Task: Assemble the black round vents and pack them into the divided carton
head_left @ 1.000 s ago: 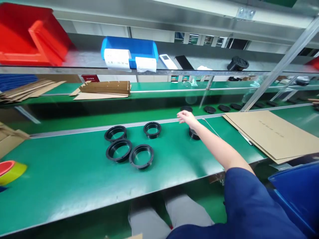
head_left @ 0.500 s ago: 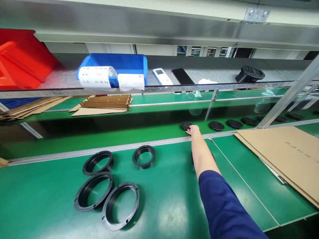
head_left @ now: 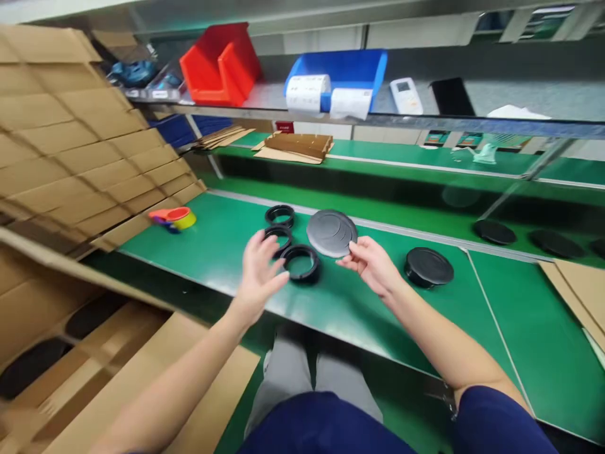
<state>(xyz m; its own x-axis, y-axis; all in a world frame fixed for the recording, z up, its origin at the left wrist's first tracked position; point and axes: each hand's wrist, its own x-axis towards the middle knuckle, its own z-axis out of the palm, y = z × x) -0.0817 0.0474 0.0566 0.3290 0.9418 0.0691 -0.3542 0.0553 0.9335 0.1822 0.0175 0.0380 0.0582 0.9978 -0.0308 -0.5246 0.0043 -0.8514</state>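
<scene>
Between thumb and fingers, my right hand grips the edge of a round black lid, raised above the green bench. My left hand is in the air with its fingers spread, close to several black flanged rings. It partly covers one ring in my view, and I cannot tell whether it touches it. To the right of my right hand stands a round black piece with a flat top, apparently a ring with a lid on it.
Stacked cardboard rises at the left, above an open carton holding dark round parts. A yellow and red tape-like item lies on the bench. More black lids rest on the green strip behind. A shelf carries red and blue bins.
My right hand has come back from the rear strip, bringing a lid with it. My left hand has entered the view. The camera has turned left, showing the cardboard stack and carton.
</scene>
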